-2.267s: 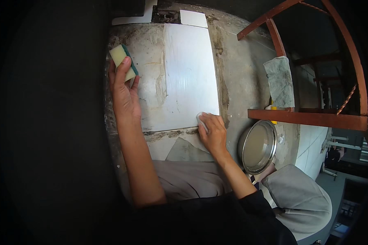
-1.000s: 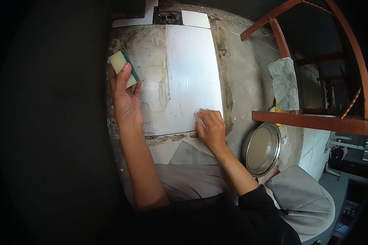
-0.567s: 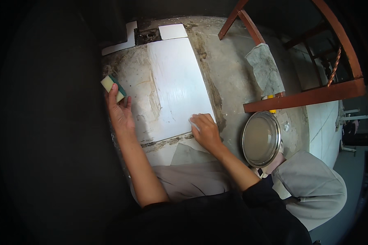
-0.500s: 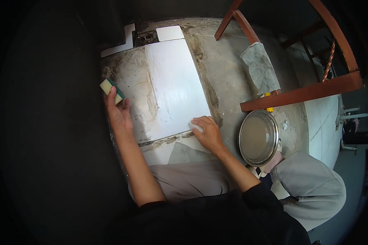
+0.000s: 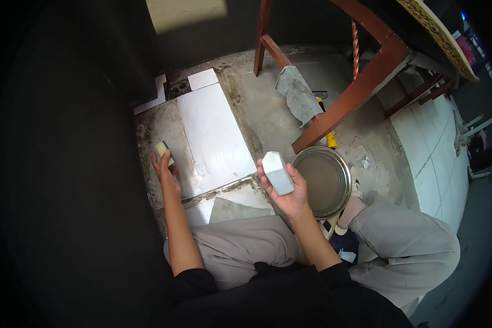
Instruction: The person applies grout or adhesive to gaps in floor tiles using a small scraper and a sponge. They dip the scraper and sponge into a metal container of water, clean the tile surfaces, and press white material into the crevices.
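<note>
My left hand (image 5: 170, 176) grips a yellow sponge (image 5: 161, 146) with a dark green side, above the bare grey strip left of the white tile (image 5: 213, 131). Turned palm up, my right hand (image 5: 292, 203) has its fingers closed around a block (image 5: 279, 177) with a whitish top and pale grey sides. That block is off the tile, beside its near right corner and the rim of a round metal basin (image 5: 349, 183). Cloudy brownish water (image 5: 318, 183) stands in the basin. Faint streaks mark the tile's surface.
A red-brown frame (image 5: 361, 90) stands at the right, a grey cloth (image 5: 299, 95) draped over its lower bar. Under it lies a tool with a yellow handle (image 5: 332, 140). A grey triangular piece (image 5: 238, 210) lies by my knee. A dark wall (image 5: 65, 164) rises at the left.
My right hand has lifted the block off the tile's near right corner and turned palm up beside the basin. My left hand still holds the sponge. The whole view has shifted.
</note>
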A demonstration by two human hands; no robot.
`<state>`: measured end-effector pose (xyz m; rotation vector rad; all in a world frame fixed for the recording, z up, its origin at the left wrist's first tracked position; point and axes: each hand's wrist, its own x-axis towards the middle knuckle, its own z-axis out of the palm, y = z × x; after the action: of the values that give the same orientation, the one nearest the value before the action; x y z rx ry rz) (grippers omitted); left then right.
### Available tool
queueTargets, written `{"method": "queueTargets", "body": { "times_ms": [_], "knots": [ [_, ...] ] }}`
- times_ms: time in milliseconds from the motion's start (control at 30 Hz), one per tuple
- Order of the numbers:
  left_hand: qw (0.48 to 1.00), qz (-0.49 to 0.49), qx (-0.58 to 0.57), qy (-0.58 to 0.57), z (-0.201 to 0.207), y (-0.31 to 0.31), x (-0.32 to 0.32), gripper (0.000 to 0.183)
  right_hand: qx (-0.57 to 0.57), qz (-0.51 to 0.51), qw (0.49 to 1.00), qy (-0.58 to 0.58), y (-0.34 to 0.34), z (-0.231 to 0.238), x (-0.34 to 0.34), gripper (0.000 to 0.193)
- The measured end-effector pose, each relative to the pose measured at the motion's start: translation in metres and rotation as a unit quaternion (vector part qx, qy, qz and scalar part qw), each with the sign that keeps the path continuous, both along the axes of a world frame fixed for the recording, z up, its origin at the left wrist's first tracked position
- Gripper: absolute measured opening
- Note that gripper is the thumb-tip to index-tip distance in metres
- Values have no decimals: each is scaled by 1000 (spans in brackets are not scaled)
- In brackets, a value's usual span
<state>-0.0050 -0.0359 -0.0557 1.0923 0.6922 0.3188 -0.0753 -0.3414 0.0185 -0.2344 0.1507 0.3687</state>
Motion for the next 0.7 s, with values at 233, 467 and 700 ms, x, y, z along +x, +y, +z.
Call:
{"method": "queueTargets", "body": {
  "times_ms": [233, 467, 700],
  "knots": [
    [996, -60, 65, 14, 5, -16, -21, 86, -21, 43, 999, 2, -28, -2, -22, 51],
    [994, -81, 76, -1, 26, -27, -47, 81, -131, -178, 970, -103, -139, 9, -11, 58],
    [991, -101, 80, -24, 31, -47, -72, 79, -258, -351, 899, 53, -260, -33, 46, 65]
  ]
}}
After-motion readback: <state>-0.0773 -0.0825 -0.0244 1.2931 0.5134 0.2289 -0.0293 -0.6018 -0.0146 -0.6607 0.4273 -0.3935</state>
